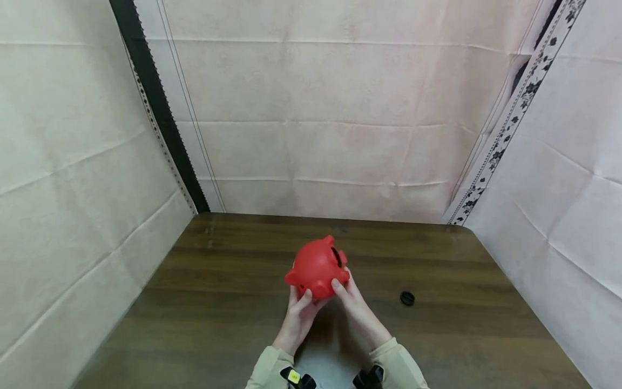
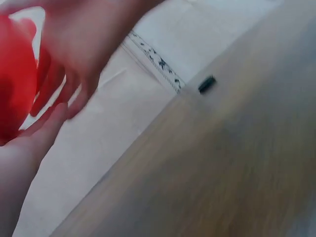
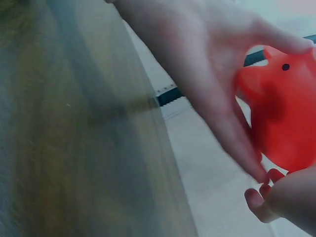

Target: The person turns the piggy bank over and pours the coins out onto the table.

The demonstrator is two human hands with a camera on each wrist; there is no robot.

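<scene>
Piggy bank (image 1: pixel 318 266) held up off counter (image 1: pixel 233 302) betw both hands, left (image 1: pixel 297 313) & right (image 1: pixel 355 302); small black cap (image 1: pixel 407 297) lies right of grip; likely mid-inspection, next needs steady two-hand hold

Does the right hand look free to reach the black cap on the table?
Probably not as things stand: the right hand holds the red piggy bank. Otherwise bare table lies up to the cap.

Both forearms in pale sleeves reach forward and converge, the left hand (image 1: pixel 297 316) cupping from below-left with thumb raised, the right hand (image 1: pixel 353 305) pressing from the right, fingers fairly straight, fingertips nearly meeting.
</scene>
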